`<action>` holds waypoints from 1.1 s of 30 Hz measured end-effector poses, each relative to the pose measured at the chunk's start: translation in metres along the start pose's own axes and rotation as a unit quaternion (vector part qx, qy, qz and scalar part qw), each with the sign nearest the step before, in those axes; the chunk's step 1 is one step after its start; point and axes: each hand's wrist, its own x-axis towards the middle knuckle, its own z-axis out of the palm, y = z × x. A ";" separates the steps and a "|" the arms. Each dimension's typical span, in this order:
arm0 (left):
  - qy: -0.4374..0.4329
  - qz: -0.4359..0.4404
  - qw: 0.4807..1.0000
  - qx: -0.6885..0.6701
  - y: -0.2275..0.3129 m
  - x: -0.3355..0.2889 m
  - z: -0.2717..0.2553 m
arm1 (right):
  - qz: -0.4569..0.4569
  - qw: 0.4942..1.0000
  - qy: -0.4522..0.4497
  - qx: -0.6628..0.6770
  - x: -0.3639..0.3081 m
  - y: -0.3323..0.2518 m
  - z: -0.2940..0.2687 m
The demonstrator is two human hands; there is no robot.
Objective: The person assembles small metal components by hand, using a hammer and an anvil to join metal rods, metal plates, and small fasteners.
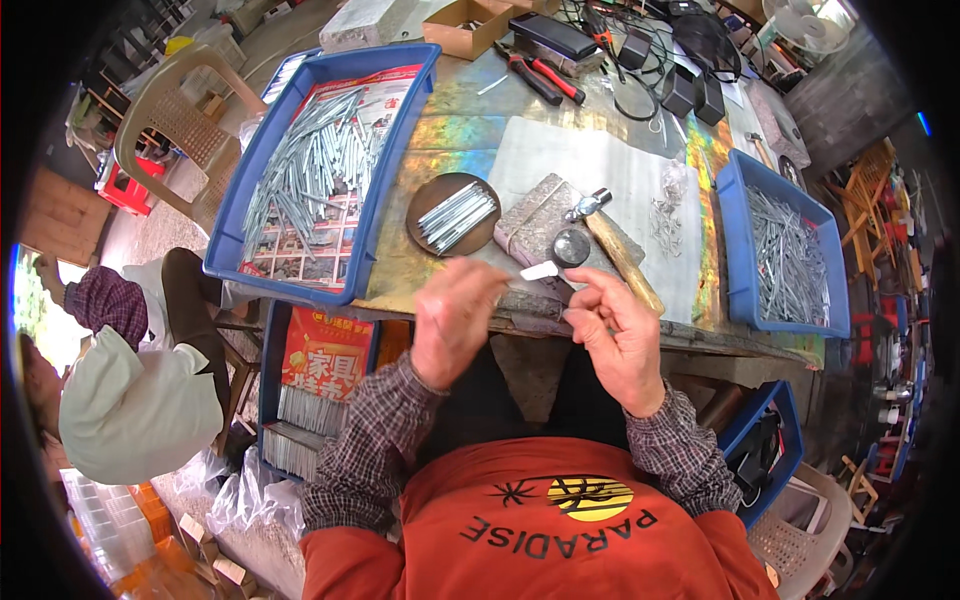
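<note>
As a small white piece (540, 271) lay between the two hands near the close edge of the desk (450, 130), its place served as the centre of the clock. Far out toward ten o'clock stood a blue tray (372, 215) with loose metal rods; nearer on that line was a round brown dish (415, 236) bearing more rods. At eight o'clock the left hand (490, 277) was narrow, fingertips bunched; I could not tell what they gripped. A stone-like block (560, 200) sat at twelve, a hammer (622, 262) between two and three. At four o'clock the right hand (574, 295) curved thumb and fingers toward the piece, its hold unclear. Thin metal pieces (668, 215) were scattered at two o'clock, beyond the hammer. The step in hand seemed to be close fingertip work around the white piece; the next move called for a steady, light pinch.
</note>
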 end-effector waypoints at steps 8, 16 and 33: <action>0.068 -0.017 0.967 0.244 -0.070 0.016 0.001 | -0.013 0.994 -0.016 -0.109 -0.010 0.005 -0.005; 0.062 0.008 0.952 0.299 -0.069 0.018 0.012 | 0.017 0.995 -0.017 -0.099 -0.012 0.008 -0.007; -0.118 -0.286 0.851 0.424 -0.150 0.038 -0.163 | 0.019 0.991 -0.023 -0.130 -0.012 0.012 -0.012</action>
